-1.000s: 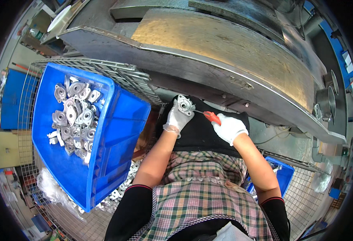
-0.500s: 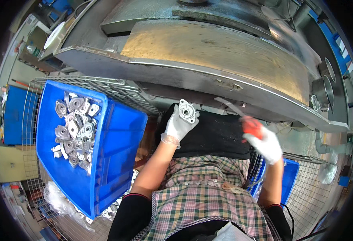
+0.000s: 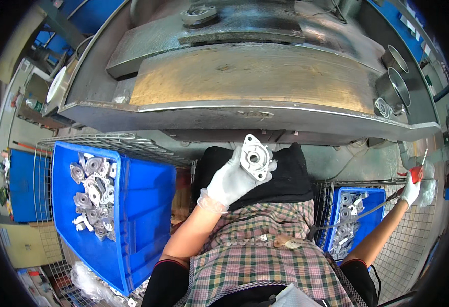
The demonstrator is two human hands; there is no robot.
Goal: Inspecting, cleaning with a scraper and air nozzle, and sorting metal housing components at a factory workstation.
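Observation:
In my left hand (image 3: 229, 179), which wears a white glove, is a silver cast metal flange housing (image 3: 247, 159) with a hole in its middle and an ear at each end. Fingers and thumb grip it from behind and along its edge, above the black cloth (image 3: 291, 176) on my lap. Far off to the right, my gloved right hand (image 3: 411, 193) closes round what looks like a red air blow gun (image 3: 416, 174). Its thin metal nozzle points up, and a grey hose (image 3: 360, 217) runs toward that hand.
At left, a tilted blue bin (image 3: 145, 204) holds several similar castings (image 3: 94, 192). A smaller blue bin (image 3: 383, 197) with metal parts sits at right in a wire basket. Ahead stands a metal bench (image 3: 265, 77) with a raised front edge, another casting and metal cups (image 3: 395, 89).
My right hand has swung far right with the red tool, away from my lap. My left hand has come slightly right, still holding the housing. The view has tilted up, showing more bench.

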